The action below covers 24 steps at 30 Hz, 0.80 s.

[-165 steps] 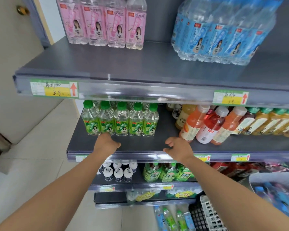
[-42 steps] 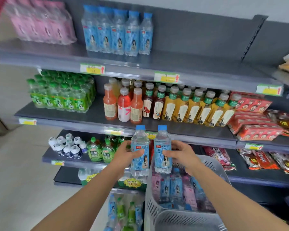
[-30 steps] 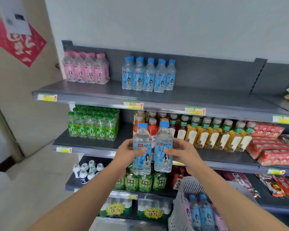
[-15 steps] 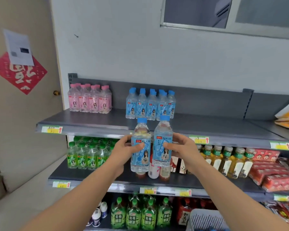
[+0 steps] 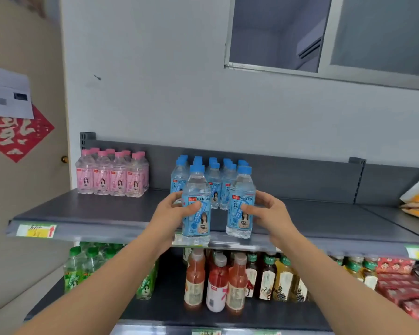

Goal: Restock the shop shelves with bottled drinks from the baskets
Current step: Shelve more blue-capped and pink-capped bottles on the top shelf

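On my head feed, my left hand [image 5: 169, 213] curls round one blue-label soda bottle [image 5: 200, 226] and my right hand [image 5: 269, 213] round a second soda bottle [image 5: 240, 226]. Both stand upright at the top shelf [image 5: 94, 213] front lip. I can't tell if their bases touch it. The blue-capped row [image 5: 214, 180] stands just behind and the pink bottles [image 5: 111, 177] well to the left. Half a second ago I held the pair side by side, lower; now they are apart.
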Tool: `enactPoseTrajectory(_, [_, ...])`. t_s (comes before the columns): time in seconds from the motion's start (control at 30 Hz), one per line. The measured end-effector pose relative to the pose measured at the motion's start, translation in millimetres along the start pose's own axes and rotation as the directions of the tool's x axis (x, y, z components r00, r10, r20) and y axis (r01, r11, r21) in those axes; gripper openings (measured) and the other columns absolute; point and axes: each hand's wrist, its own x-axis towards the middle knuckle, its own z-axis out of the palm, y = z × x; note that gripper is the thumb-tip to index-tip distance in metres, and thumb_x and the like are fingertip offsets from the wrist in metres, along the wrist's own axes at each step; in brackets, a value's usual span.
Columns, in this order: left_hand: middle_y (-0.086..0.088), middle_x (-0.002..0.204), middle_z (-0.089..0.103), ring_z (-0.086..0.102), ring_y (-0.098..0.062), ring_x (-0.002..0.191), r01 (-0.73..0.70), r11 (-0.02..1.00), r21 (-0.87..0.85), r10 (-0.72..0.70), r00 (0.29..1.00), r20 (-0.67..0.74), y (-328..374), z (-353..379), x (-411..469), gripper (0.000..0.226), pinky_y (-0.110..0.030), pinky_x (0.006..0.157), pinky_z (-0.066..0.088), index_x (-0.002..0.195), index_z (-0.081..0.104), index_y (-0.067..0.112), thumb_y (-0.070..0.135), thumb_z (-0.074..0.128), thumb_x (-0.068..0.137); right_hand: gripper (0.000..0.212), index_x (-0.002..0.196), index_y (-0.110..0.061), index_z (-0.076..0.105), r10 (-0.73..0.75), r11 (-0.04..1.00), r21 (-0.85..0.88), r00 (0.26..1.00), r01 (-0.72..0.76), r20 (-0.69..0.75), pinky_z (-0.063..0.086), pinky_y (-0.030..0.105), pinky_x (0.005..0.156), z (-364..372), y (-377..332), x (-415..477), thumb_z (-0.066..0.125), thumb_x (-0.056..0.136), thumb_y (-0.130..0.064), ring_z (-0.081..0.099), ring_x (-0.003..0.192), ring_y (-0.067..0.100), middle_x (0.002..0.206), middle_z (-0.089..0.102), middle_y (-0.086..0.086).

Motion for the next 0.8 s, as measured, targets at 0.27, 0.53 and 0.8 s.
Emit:
enactPoseTrajectory(0.27, [-0.006, 0.111, 0.071, 0.067, -0.026, 0.104, 0.013, 1.0, -0.021, -0.011, 0.997, 0.074, -2.4, -15.6, 74.2, 0.072, -0.051, 0.103, 0.044, 0.124, 0.058, 0.018, 0.029, 0.088, 0.06, 0.041, 0.118, -0.01, 0.062, 0.006, 0.999, -0.047, 0.99, -0.013, -0.144, 0.056, 0.043, 0.084, -5.4, 28.0, 93.3, 0.07, 0.081, 0.006, 0.068, 0.095, 0.019, 0.106, 0.07, 0.002])
enactPoseTrajectory(0.53, [-0.007, 0.111, 0.07, 0.067, -0.025, 0.103, 0.035, 0.999, 0.028, -0.038, 0.993, 0.112, -14.6, -27.8, 122.3, 0.054, -0.049, 0.102, 0.046, 0.121, 0.059, 0.017, 0.019, 0.081, 0.071, 0.043, 0.122, -0.01, 0.058, 0.069, 0.992, -0.084, 0.969, -0.091, -0.236, 0.052, 0.036, 0.078, -18.3, 71.6, 151.5, 0.066, 0.083, 0.008, 0.064, 0.093, 0.018, 0.111, 0.066, 0.005])
enactPoseTrajectory(0.8, [-0.006, 0.112, 0.07, 0.066, -0.023, 0.105, 0.063, 0.997, 0.045, -0.069, 0.988, 0.137, -23.4, -27.5, 146.5, 0.054, -0.048, 0.103, 0.045, 0.123, 0.057, 0.016, 0.016, 0.079, 0.074, 0.05, 0.136, -0.015, 0.051, 0.116, 0.987, -0.097, 0.984, -0.129, -0.137, 0.05, 0.037, 0.089, -26.5, 88.7, 184.6, 0.057, 0.091, 0.006, 0.058, 0.117, 0.021, 0.127, 0.062, 0.002])
